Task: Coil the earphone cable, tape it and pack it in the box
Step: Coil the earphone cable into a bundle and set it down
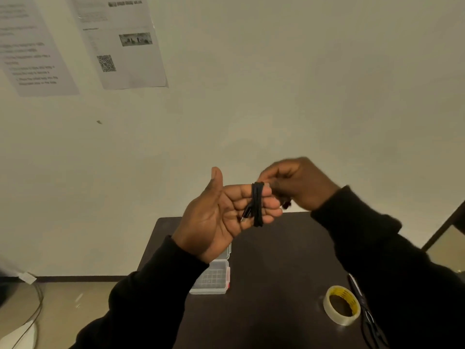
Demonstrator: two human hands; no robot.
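Observation:
The black earphone cable [257, 204] is wound in several turns around the fingers of my left hand [221, 212], which is raised palm up with the thumb upright; the metal plug lies across the palm. My right hand [299, 182] pinches the free end of the cable just right of the coil, with a small earbud hanging below it. A clear plastic box [212, 278] lies open on the dark table [271, 285], partly hidden by my left wrist. A roll of clear tape [342, 305] sits on the table at the right.
Black scissors [368, 316] lie right of the tape roll, partly under my right sleeve. Printed sheets [120, 41] hang on the wall behind. Cables [35, 306] trail on the floor at the left. A mirror edge [445, 238] stands at the right.

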